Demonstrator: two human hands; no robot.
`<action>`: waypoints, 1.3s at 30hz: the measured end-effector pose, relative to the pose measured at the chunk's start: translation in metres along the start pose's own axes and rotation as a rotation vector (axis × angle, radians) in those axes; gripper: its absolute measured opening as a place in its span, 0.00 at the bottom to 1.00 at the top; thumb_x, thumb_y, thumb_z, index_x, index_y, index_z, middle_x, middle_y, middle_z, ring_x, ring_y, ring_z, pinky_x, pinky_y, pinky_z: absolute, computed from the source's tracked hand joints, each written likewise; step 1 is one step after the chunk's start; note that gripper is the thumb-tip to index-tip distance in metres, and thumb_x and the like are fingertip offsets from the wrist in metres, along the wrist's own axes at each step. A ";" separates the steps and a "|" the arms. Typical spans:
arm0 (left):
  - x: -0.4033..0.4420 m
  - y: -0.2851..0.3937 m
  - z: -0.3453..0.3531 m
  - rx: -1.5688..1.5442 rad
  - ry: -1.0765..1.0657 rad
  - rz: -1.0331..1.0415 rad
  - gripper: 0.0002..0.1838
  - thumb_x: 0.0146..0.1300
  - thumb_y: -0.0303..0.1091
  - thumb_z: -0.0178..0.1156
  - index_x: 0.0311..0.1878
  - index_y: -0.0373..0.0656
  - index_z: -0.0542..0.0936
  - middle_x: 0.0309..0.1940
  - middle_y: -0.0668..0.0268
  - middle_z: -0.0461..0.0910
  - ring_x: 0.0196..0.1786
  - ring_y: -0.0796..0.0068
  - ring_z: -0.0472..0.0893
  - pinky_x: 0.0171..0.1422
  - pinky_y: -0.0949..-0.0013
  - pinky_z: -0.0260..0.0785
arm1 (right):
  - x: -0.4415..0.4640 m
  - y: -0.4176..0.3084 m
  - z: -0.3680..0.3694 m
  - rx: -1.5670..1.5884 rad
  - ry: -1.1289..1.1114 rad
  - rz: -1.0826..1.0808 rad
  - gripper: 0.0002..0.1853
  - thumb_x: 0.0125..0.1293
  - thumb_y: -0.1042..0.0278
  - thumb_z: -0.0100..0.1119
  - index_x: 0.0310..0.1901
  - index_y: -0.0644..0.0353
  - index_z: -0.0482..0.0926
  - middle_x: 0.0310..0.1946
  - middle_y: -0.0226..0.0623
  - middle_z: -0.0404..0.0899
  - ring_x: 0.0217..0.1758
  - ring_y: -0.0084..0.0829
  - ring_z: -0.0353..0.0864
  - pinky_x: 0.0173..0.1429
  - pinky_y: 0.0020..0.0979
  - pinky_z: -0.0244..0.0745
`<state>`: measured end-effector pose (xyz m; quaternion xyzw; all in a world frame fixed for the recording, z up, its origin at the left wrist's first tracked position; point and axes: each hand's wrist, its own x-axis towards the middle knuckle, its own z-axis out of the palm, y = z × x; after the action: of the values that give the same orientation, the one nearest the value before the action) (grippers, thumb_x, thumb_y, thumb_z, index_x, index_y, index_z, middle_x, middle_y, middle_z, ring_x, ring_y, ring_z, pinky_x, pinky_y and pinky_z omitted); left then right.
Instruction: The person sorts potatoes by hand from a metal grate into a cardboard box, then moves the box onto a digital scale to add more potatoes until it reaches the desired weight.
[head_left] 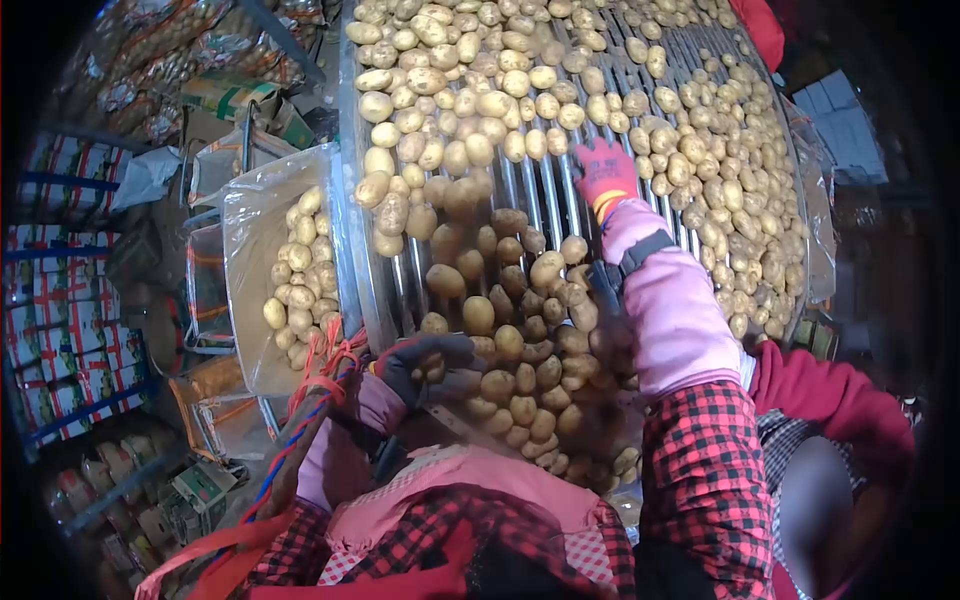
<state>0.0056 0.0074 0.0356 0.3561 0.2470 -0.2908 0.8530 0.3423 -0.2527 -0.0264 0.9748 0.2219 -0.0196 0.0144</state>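
Potatoes (pixel 478 315) cover a wide bed of metal rollers (pixel 540 200) in front of me. My left hand (pixel 440 355), in a dark grey glove, is at the near left of the bed, its fingers curled around small potatoes (pixel 428 368); part of the grip is blurred. My right hand (pixel 605 170), in a red glove, reaches far across a bare strip of rollers. Its fingers are spread, beside the potatoes on the right half (pixel 700 165), with nothing visibly held. Between my arms, potatoes pile up toward my body, some smeared by motion.
A plastic-lined box (pixel 245 280) of potatoes (pixel 303 280) stands against the bed's left side. Red and blue cords (pixel 320 390) hang at my left forearm. Another person's red sleeve (pixel 830 395) is close on my right. Stacked cartons (pixel 70 310) are at far left.
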 end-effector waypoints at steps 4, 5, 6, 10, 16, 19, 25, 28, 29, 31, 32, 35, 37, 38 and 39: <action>0.012 -0.011 -0.008 -0.313 -0.039 -0.125 0.31 0.74 0.52 0.52 0.73 0.43 0.71 0.64 0.48 0.79 0.57 0.52 0.85 0.57 0.52 0.82 | -0.113 0.011 0.010 0.269 -0.030 0.021 0.17 0.64 0.56 0.65 0.54 0.44 0.83 0.52 0.38 0.80 0.59 0.47 0.79 0.62 0.46 0.75; 0.012 -0.008 -0.004 -0.294 -0.058 -0.149 0.32 0.74 0.52 0.52 0.74 0.44 0.69 0.66 0.49 0.78 0.58 0.52 0.84 0.58 0.52 0.82 | -0.142 0.009 0.001 0.400 -0.013 0.068 0.16 0.65 0.56 0.64 0.53 0.45 0.83 0.52 0.38 0.80 0.58 0.47 0.79 0.62 0.46 0.75; 0.012 -0.005 0.000 -0.272 -0.076 -0.171 0.32 0.74 0.52 0.52 0.76 0.45 0.67 0.68 0.50 0.76 0.59 0.52 0.84 0.58 0.52 0.81 | -0.172 0.005 -0.009 0.495 0.109 0.141 0.15 0.66 0.57 0.63 0.53 0.47 0.83 0.52 0.39 0.80 0.58 0.47 0.79 0.61 0.47 0.75; 0.018 -0.010 0.002 -0.317 -0.274 -0.268 0.30 0.77 0.43 0.48 0.79 0.47 0.62 0.74 0.53 0.69 0.68 0.48 0.75 0.69 0.49 0.71 | -0.252 -0.100 -0.057 0.981 0.467 0.172 0.17 0.62 0.63 0.64 0.50 0.58 0.82 0.42 0.44 0.82 0.46 0.51 0.82 0.52 0.49 0.76; 0.017 -0.054 -0.022 0.790 -0.374 0.124 0.17 0.73 0.38 0.50 0.62 0.53 0.79 0.59 0.64 0.79 0.62 0.64 0.78 0.62 0.61 0.73 | -0.342 -0.144 -0.045 0.891 0.370 0.251 0.25 0.59 0.62 0.69 0.58 0.59 0.78 0.51 0.49 0.78 0.56 0.51 0.79 0.60 0.46 0.75; -0.017 -0.030 0.015 1.448 -0.353 0.236 0.16 0.73 0.41 0.51 0.58 0.50 0.81 0.57 0.62 0.79 0.60 0.64 0.78 0.61 0.60 0.72 | -0.355 -0.122 -0.036 0.514 0.459 0.487 0.25 0.64 0.60 0.67 0.63 0.54 0.78 0.63 0.51 0.75 0.64 0.53 0.76 0.68 0.50 0.71; -0.048 -0.026 0.000 1.566 -0.297 0.522 0.16 0.71 0.36 0.54 0.58 0.46 0.80 0.49 0.63 0.80 0.50 0.68 0.79 0.51 0.64 0.74 | -0.354 -0.121 0.006 0.271 0.075 0.208 0.33 0.63 0.48 0.65 0.70 0.43 0.72 0.71 0.49 0.68 0.74 0.55 0.65 0.77 0.53 0.57; -0.065 -0.032 -0.025 1.063 -0.350 0.324 0.16 0.69 0.33 0.56 0.58 0.43 0.80 0.45 0.64 0.81 0.45 0.69 0.79 0.47 0.66 0.74 | -0.366 -0.083 -0.016 0.117 0.133 0.601 0.31 0.66 0.51 0.63 0.69 0.50 0.73 0.72 0.50 0.67 0.75 0.53 0.66 0.77 0.52 0.59; -0.074 -0.033 -0.036 0.756 -0.361 0.205 0.16 0.69 0.33 0.56 0.58 0.43 0.80 0.43 0.64 0.81 0.44 0.70 0.80 0.45 0.67 0.75 | -0.373 -0.081 -0.025 -0.050 0.325 0.587 0.29 0.68 0.54 0.62 0.69 0.54 0.73 0.71 0.51 0.69 0.74 0.52 0.67 0.76 0.51 0.62; -0.100 -0.030 -0.069 0.291 -0.349 0.051 0.17 0.68 0.31 0.57 0.59 0.41 0.80 0.40 0.65 0.81 0.40 0.71 0.80 0.42 0.69 0.75 | -0.383 -0.098 -0.043 0.315 0.418 0.524 0.25 0.69 0.59 0.62 0.66 0.59 0.75 0.66 0.52 0.74 0.69 0.51 0.73 0.72 0.49 0.67; -0.118 -0.029 -0.094 0.125 -0.333 0.018 0.17 0.68 0.30 0.58 0.59 0.40 0.80 0.39 0.65 0.82 0.39 0.72 0.80 0.40 0.69 0.75 | -0.393 -0.108 -0.054 0.498 0.459 0.499 0.23 0.70 0.62 0.62 0.64 0.61 0.77 0.64 0.52 0.77 0.67 0.51 0.76 0.71 0.47 0.69; -0.190 -0.024 -0.190 -0.168 -0.173 0.098 0.18 0.70 0.32 0.57 0.60 0.41 0.79 0.37 0.65 0.82 0.34 0.74 0.79 0.35 0.72 0.74 | -0.447 -0.168 -0.063 0.597 0.264 0.294 0.16 0.71 0.68 0.61 0.57 0.64 0.82 0.51 0.49 0.86 0.54 0.49 0.86 0.61 0.41 0.78; -0.247 -0.034 -0.282 -0.297 0.040 0.256 0.19 0.74 0.38 0.54 0.64 0.44 0.77 0.40 0.65 0.82 0.30 0.77 0.77 0.30 0.74 0.71 | -0.484 -0.204 -0.065 0.621 0.182 0.330 0.18 0.70 0.65 0.62 0.58 0.61 0.83 0.50 0.49 0.86 0.54 0.47 0.86 0.60 0.41 0.78; -0.274 -0.041 -0.332 -0.356 0.146 0.329 0.20 0.77 0.41 0.52 0.66 0.45 0.77 0.41 0.65 0.82 0.29 0.78 0.76 0.28 0.75 0.69 | -0.500 -0.211 -0.049 0.733 0.173 0.372 0.18 0.69 0.63 0.63 0.58 0.59 0.83 0.49 0.49 0.86 0.54 0.48 0.85 0.60 0.42 0.78; -0.299 -0.052 -0.381 -0.410 0.225 0.379 0.21 0.79 0.44 0.50 0.67 0.47 0.76 0.42 0.65 0.82 0.27 0.80 0.75 0.26 0.76 0.67 | -0.511 -0.217 -0.043 0.763 0.141 0.382 0.19 0.69 0.63 0.63 0.59 0.59 0.83 0.51 0.49 0.86 0.55 0.48 0.85 0.61 0.42 0.78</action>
<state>-0.3230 0.3588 -0.0385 0.2462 0.3226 -0.0293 0.9135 -0.2108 -0.2766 0.0355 0.9328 0.0147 -0.0305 -0.3588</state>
